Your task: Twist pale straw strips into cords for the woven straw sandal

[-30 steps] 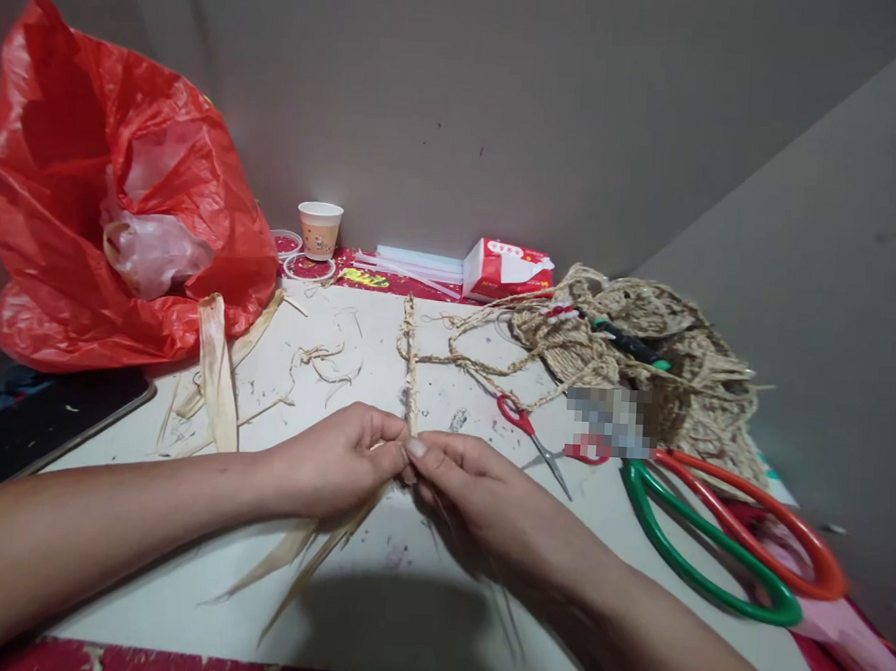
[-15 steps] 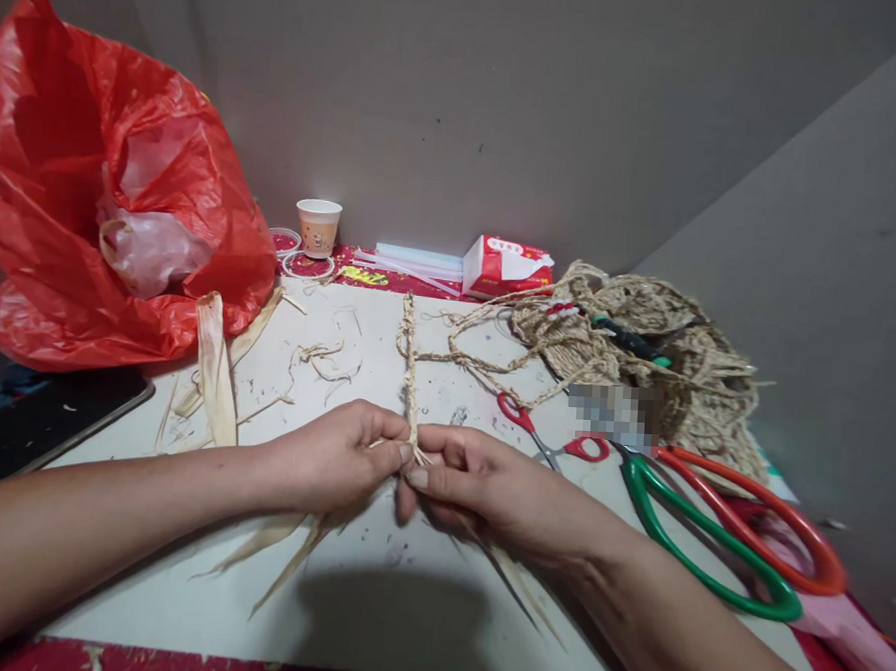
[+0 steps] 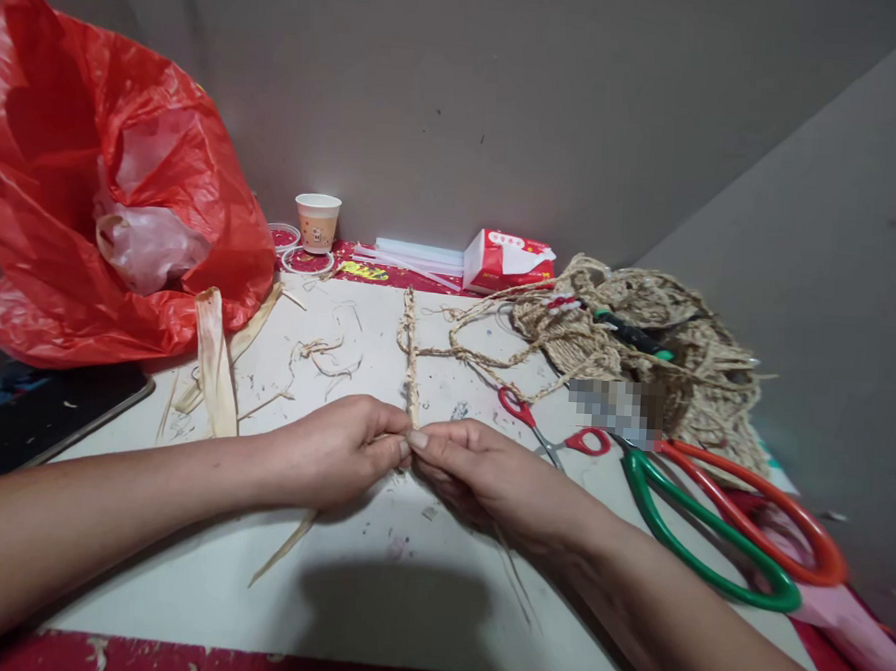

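A thin braid of dried husk runs down the middle of the white board. At its near end my left hand pinches it, fingers closed. My right hand meets it there, thumb and forefinger pressed on the same end. Loose husk strands trail below both hands, one pale strip under the left wrist. From the braid's far part a plaited cord leads right into a heap of braided cord.
Small red-handled scissors and large shears with green and orange handles lie right. A red plastic bag, a black phone-like slab and husk strips are left. Behind stand a paper cup and tissue pack.
My right hand has moved up and closed in on the braid's end against my left. The splayed strand ends between the fingers are now mostly covered, and fewer strands show below the hands.
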{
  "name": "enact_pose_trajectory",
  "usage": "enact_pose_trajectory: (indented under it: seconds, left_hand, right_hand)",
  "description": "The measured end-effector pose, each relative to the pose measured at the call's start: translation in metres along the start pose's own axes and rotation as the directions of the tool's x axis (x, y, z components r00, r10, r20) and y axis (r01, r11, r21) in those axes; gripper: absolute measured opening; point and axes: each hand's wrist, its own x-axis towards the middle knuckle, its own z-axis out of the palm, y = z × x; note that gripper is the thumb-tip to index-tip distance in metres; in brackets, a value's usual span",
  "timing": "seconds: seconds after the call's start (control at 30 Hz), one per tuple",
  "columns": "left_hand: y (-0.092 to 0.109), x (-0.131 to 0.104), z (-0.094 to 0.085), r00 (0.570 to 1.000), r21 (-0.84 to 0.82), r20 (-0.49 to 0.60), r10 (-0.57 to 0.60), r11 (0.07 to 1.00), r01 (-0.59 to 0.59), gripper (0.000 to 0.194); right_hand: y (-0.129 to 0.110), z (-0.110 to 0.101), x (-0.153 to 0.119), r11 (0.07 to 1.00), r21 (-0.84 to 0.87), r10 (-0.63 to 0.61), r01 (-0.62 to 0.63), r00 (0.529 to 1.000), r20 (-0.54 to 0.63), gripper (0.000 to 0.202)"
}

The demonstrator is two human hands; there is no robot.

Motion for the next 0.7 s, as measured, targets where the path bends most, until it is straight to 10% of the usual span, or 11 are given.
enact_pose_trajectory:
  seconds: [0.23,0.57,0.7]
  left_hand:
    - [0.013,-0.009,-0.013,0.996,0.432,-0.084,0.035,0.902,0.005,0.028]
    - [0.004,-0.029,0.041,0.961,0.929,0.025,0.276,0.349,-0.124,0.024]
    - [0.008,-0.047,0.061,0.960,0.868,-0.009,0.280,0.479,-0.131,0.013]
  right_hand:
    - [0.004,0.012,0.001,0.974,0.216,0.104,-0.070,0.983,-0.150,0.040]
    - [0.014,0.033,0.001,0.922,0.386,0.100,-0.002,0.967,-0.235,0.043]
    - [0.014,0.032,0.000,0.919,0.394,0.120,-0.029,0.971,-0.208,0.034]
